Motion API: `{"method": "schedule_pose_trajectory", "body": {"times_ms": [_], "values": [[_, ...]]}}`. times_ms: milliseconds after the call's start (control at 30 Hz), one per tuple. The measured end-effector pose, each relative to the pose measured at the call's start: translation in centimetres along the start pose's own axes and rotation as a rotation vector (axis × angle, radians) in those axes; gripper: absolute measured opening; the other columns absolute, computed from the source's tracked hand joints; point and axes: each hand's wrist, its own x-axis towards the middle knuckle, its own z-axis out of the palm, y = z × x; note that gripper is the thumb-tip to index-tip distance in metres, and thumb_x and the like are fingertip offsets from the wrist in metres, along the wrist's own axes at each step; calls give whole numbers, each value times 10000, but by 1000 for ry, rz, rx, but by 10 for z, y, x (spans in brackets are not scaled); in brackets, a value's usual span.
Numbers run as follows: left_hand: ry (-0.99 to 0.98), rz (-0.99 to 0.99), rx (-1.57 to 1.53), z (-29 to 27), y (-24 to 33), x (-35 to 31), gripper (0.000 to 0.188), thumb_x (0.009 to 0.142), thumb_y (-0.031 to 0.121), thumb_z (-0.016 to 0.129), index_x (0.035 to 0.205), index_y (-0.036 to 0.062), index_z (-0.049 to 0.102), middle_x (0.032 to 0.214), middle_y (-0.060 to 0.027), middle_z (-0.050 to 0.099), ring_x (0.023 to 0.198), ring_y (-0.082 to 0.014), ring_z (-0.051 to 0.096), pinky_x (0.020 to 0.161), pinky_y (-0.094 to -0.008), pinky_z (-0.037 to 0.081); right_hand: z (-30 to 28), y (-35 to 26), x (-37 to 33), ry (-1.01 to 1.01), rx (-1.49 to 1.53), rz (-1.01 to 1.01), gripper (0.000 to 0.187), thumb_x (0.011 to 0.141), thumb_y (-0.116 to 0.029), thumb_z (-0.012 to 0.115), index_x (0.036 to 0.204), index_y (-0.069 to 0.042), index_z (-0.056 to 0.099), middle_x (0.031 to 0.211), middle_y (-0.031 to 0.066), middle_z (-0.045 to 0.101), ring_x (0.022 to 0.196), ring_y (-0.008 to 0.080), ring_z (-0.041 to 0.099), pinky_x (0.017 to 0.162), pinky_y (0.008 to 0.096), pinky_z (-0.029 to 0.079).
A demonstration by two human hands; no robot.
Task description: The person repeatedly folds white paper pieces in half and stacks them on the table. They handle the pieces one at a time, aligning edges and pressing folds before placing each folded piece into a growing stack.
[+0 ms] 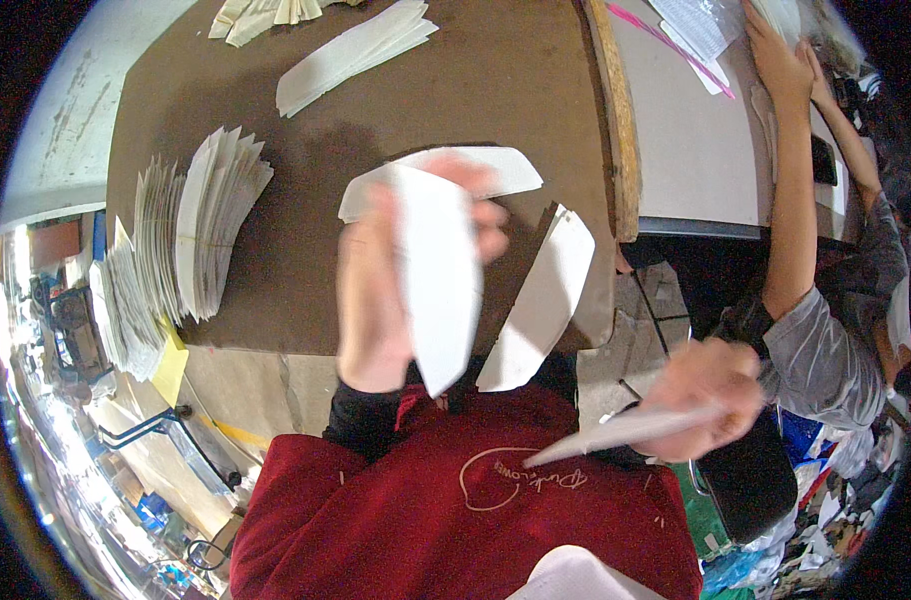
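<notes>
Left hand point(375, 300) raised over brown tabletop point(305, 110), fingers closed around white tapered paper piece point(437, 285), point directed toward 6 o'clock. Right hand point(705, 395) held off table edge at 4 o'clock, closed on folded white piece point(625, 430), tip aimed toward 8 o'clock. Two flat white pieces point(545, 300) seen on tabletop behind held piece. Fanned stacks of white pieces point(190, 240) placed at 9 o'clock; further pile point(355, 55) at 12 o'clock. Co-worker's arm point(790, 190) extended over adjacent table at 2 o'clock.
</notes>
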Motion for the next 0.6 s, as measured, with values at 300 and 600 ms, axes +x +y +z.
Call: {"method": "schedule_pose_trajectory", "body": {"times_ms": [300,600], "values": [[-64,-223,407,21,-47,-24,552,1024,431,482,1266,-50,604,1257,-140,640,1022,-155,624,881,-307,506,42,23,10,64,-469,340,248,774,68,747,1015,18,714,974,140,705,837,227,673,741,292,525],[-128,-191,285,12,-52,-23,442,1025,323,529,1228,-52,644,1384,-171,567,1121,-167,591,943,-314,481,40,29,11,-48,-576,254,254,733,81,767,977,25,723,950,146,726,865,247,709,746,314,559]]}}
